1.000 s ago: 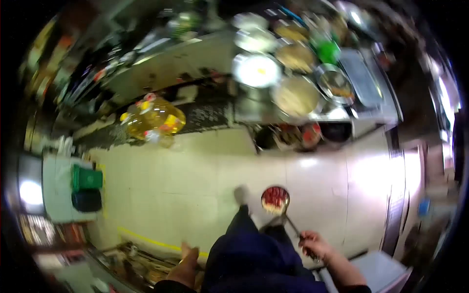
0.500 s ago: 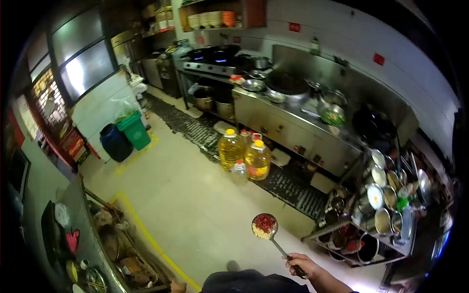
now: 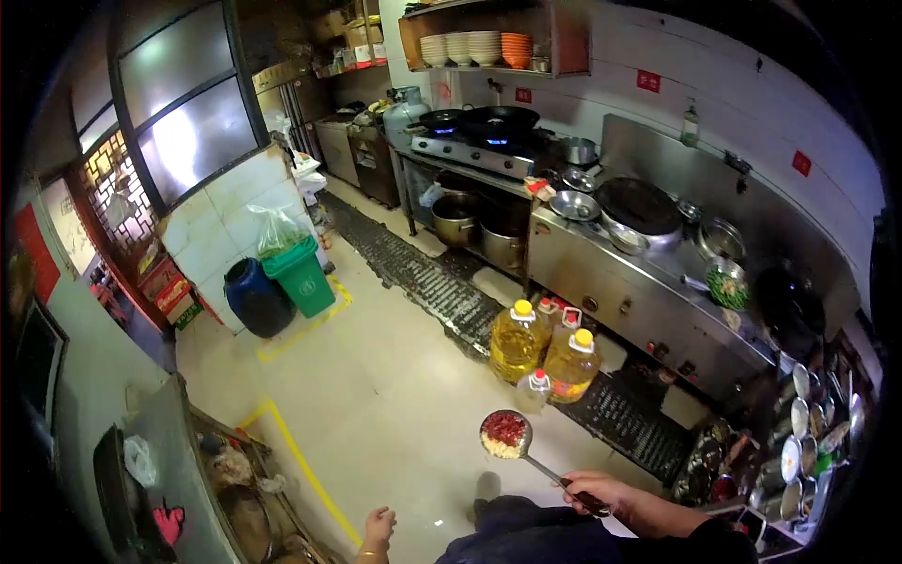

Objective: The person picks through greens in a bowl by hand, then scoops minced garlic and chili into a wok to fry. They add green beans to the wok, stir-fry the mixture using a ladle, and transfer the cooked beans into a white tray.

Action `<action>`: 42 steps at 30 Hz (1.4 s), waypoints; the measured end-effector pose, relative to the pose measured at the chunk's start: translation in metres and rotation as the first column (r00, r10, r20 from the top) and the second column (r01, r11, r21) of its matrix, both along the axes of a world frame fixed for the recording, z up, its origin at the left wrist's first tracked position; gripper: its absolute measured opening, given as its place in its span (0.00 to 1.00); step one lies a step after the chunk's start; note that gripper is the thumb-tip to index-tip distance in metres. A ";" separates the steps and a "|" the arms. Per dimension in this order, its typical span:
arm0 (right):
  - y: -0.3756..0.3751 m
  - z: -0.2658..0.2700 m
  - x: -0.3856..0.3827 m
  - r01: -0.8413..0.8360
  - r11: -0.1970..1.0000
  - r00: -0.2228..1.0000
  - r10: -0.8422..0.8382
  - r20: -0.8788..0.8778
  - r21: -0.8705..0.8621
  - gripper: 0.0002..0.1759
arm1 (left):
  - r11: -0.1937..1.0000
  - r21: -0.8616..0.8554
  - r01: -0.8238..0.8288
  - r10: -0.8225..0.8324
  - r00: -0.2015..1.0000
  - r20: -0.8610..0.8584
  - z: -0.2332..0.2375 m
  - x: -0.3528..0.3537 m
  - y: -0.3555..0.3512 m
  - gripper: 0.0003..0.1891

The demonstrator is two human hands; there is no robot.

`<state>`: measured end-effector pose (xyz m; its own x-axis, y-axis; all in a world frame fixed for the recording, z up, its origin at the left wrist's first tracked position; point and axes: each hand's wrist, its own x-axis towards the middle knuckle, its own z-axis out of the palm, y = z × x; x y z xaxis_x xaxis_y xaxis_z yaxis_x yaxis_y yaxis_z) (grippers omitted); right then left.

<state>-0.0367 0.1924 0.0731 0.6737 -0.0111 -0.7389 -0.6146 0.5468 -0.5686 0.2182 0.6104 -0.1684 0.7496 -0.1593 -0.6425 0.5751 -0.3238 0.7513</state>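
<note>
My right hand (image 3: pixel 592 491) is closed around the dark handle of a metal ladle (image 3: pixel 540 465), held out over the floor. Its bowl carries chopped dark-red bits (image 3: pixel 505 430) beside pale minced bits (image 3: pixel 501 449). Low in the view, my left hand (image 3: pixel 378 526) hangs near the side counter, its fingers loosely bent and nothing visible in them. Beyond the ladle, several large bottles of yellow oil (image 3: pixel 517 343) stand on the floor, with a smaller clear bottle (image 3: pixel 534 390) in front of them.
A steel cooking range (image 3: pixel 601 273) runs along the right wall. Two dark pans (image 3: pixel 498 122) sit over blue flames on a gas stove (image 3: pixel 470 155). A green bin (image 3: pixel 305 282) and a blue barrel (image 3: pixel 254 301) stand left. Drain grating (image 3: pixel 442 301) fronts the range; containers (image 3: pixel 799 456) crowd the right.
The view has turned left and moved forward, so the stove looks nearer and the range has slid right. My left hand has come further into view. The ladle stays in my right hand.
</note>
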 end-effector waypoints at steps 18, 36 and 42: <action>-0.131 0.008 0.226 0.528 0.843 0.817 -0.537 0.211 0.100 0.23 | 0.942 0.071 0.329 -0.278 0.879 -0.388 -0.035 0.350 -0.088 0.16; -0.248 -0.036 -0.054 0.983 -0.047 -0.067 -0.991 -0.112 -0.175 0.21 | -0.022 -0.270 0.963 -0.992 0.012 0.124 0.132 0.020 -1.005 0.22; -0.301 -0.054 -0.125 0.981 -0.125 -0.141 -0.985 -0.099 -0.147 0.20 | 0.122 -0.571 0.812 -0.962 -0.046 -0.271 0.106 -0.139 -1.150 0.22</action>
<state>-0.1616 -0.1088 0.0186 -0.2034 -0.5755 -0.7921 0.5477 0.6037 -0.5793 0.0788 -0.5393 -0.0628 -0.5381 -0.5821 -0.6096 0.1483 -0.7773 0.6114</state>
